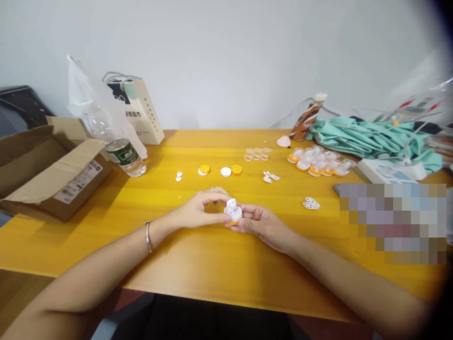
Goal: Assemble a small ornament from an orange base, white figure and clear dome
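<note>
Between both hands, above the near middle of the table, is a small round plastic piece (233,214) with an orange base, a white disc and a white openwork part on top. My left hand (205,208) grips its left side, thumb in front. My right hand (260,224) pinches its right edge between thumb and fingers. Beyond the hands lie a white disc (225,172), yellow rings (237,169) and a yellow-and-white piece (204,169). White openwork bits (271,177), small white bits (179,176) and flat perforated pieces (311,203) rest nearby.
Several clear caps (257,155) stand farther back, beside a cluster of orange-based domed units (318,161). At left are a cardboard box (53,165), water bottle (126,157) and paper bag (143,111). A brown bottle (307,118) and green umbrella (371,139) occupy the right.
</note>
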Motion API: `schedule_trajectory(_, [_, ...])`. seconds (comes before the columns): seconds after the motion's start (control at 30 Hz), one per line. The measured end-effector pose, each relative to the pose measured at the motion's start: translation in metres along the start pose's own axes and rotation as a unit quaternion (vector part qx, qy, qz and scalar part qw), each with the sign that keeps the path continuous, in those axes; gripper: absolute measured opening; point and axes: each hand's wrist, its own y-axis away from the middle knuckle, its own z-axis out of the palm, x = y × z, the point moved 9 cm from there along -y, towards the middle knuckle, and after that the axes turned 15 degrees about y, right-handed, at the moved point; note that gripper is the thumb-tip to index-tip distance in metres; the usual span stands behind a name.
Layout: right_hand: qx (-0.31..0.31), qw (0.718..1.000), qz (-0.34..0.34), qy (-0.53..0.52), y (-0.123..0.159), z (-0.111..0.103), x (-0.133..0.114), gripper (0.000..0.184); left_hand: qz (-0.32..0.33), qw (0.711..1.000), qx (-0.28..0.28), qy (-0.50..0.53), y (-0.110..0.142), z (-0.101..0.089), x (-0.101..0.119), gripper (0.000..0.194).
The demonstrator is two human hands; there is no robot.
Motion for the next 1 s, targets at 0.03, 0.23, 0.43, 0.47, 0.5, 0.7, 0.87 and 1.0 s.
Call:
schedule_trajectory(0.03, [0.005,1.000,-0.005,-0.001,0.000,-0.001,0.000,0.029,0.004,1.000,0.001,-0.006,0.000,0.000,0.001,0.023])
schedule_trajectory(0.23, [0.042,0.999,-0.030,-0.002,-0.002,-0.007,-0.004,0.025,0.002,0.997,0.069,-0.044,0.005,-0.010,0.001,0.028])
schedule_trajectory(0.43, [0.087,0.995,-0.048,0.020,-0.001,-0.011,-0.010,0.025,0.027,0.994,0.081,-0.066,0.005,-0.007,0.009,0.030])
schedule_trajectory(0.47, [0.093,0.994,-0.048,0.022,-0.001,-0.012,-0.010,0.027,0.030,0.994,0.080,-0.074,0.005,-0.006,0.010,0.038])
schedule_trajectory(0.5, [0.097,0.994,-0.047,0.023,-0.001,-0.012,-0.009,0.028,0.033,0.993,0.075,-0.081,0.005,-0.005,0.011,0.044])
schedule_trajectory(0.7, [0.092,0.994,-0.045,0.025,-0.001,-0.010,-0.007,0.033,0.053,0.994,0.034,-0.092,0.005,0.004,0.015,0.029])
schedule_trajectory(0.87, [0.100,0.994,-0.050,0.019,0.000,-0.011,-0.009,0.031,0.047,0.993,0.054,-0.093,0.004,0.001,0.012,0.026])
schedule_trajectory(1.0, [0.090,0.995,-0.046,-0.007,0.000,-0.010,-0.007,0.027,0.058,0.989,0.053,-0.123,0.006,0.001,0.015,0.028])
